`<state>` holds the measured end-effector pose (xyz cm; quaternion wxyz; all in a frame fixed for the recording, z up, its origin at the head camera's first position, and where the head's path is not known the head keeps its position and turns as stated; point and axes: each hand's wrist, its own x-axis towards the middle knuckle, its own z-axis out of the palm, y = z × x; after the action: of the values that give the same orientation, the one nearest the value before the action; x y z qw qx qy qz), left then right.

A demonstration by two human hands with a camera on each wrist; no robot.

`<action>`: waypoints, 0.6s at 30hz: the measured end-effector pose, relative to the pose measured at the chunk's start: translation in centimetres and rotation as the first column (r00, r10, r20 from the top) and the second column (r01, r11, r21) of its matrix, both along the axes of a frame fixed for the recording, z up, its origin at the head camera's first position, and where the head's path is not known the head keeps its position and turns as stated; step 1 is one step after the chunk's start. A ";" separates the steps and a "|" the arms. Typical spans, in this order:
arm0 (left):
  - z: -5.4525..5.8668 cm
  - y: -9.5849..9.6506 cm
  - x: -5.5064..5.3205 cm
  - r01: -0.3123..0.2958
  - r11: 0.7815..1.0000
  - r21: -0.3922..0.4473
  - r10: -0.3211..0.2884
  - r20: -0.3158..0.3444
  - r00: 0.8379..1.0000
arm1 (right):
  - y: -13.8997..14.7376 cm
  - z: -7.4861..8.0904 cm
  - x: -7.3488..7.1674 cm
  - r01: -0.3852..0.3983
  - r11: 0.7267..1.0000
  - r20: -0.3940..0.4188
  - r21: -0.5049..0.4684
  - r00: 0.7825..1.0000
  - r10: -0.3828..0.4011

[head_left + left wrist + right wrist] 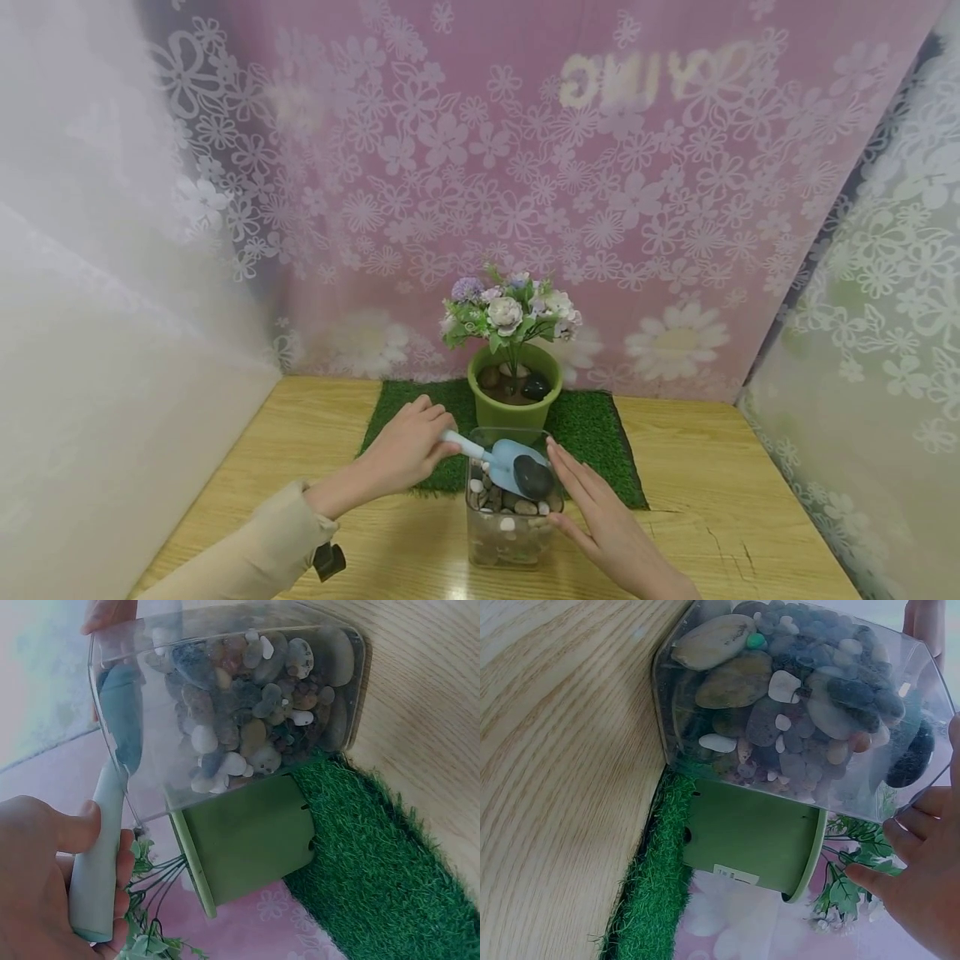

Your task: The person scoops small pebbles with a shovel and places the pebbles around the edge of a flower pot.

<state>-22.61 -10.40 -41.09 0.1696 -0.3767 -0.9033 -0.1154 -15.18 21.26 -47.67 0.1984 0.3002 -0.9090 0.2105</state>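
In the head view, my left hand (408, 442) grips the pale handle of a small blue garden trowel (506, 454). A smooth black stone (533, 477) lies on the trowel's blade, over the top of a clear plastic container (480, 546) filled with mixed pebbles (525, 507). My left thumb lies along the trowel handle (101, 855) in the left wrist view, and the blade dips inside the container's rim. With fingers extended, my right hand (600, 521) rests against the container's right rim. The black stone (911, 757) shows through the container's wall in the right wrist view.
Right behind the container stands a green flowerpot (498, 412) with artificial flowers (505, 315) and a few stones in it. The pot sits on a green artificial grass mat (611, 450) on the wooden table (697, 492). A patterned curtain (510, 183) hangs behind.
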 end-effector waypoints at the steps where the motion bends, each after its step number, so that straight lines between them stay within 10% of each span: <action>1: 0.0 -0.1 0.0 0.000 1.000 0.009 -0.001 0.001 1.000 | 0.0 0.0 0.0 0.000 1.000 0.001 -0.002 1.000 0.000; 18: 2.1 -2.4 0.0 -0.071 0.992 0.105 0.077 -0.053 0.996 | 0.0 -0.2 -0.1 -0.033 0.999 -0.036 -0.037 0.999 0.032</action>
<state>-22.57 -12.76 -39.02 0.2186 -0.3368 -0.9043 -0.1448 -15.31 21.23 -47.85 0.2164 0.3147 -0.8963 0.2252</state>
